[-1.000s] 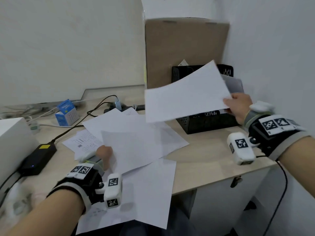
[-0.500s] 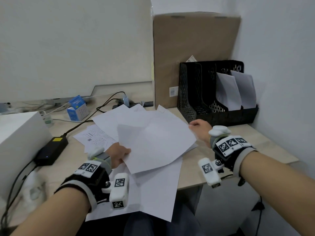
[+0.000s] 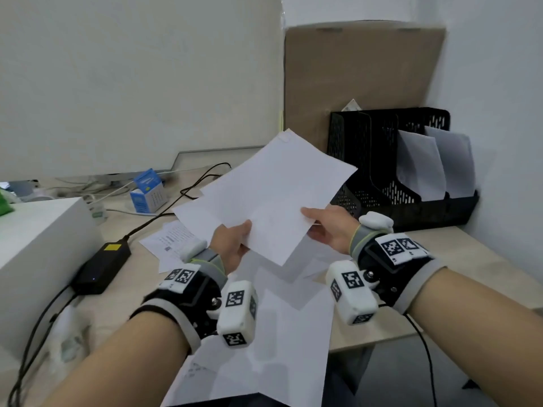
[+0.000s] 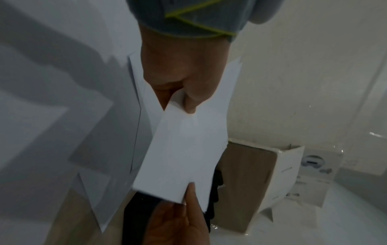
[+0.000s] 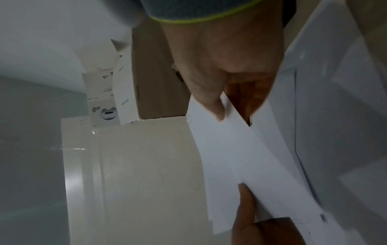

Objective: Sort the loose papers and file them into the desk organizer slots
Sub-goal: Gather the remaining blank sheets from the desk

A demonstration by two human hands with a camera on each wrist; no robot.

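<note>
In the head view a blank white sheet (image 3: 270, 195) hangs tilted above the desk, held by both hands. My left hand (image 3: 239, 239) pinches its near left edge, and my right hand (image 3: 316, 223) pinches its near right edge. The left wrist view shows my left hand (image 4: 188, 102) with its thumb on top of the sheet (image 4: 178, 149). In the right wrist view my right hand (image 5: 215, 106) pinches the sheet (image 5: 240, 157) the same way. The black mesh desk organizer (image 3: 367, 160) stands at the back right. Its two right slots hold filed papers (image 3: 420, 168). Loose papers (image 3: 288, 333) lie under my hands, and a printed sheet (image 3: 173, 239) lies to the left.
A tall brown cardboard box (image 3: 361, 74) stands behind the organizer. A white box (image 3: 35, 245) fills the left side, with a black power adapter (image 3: 102, 265) and its cables beside it. A small blue-and-white carton (image 3: 148, 192) sits at the back. The desk's front edge (image 3: 382, 339) runs under my right wrist.
My right hand left a sheet in the organizer and came back to the pile. Both hands have since lifted another sheet off the desk.
</note>
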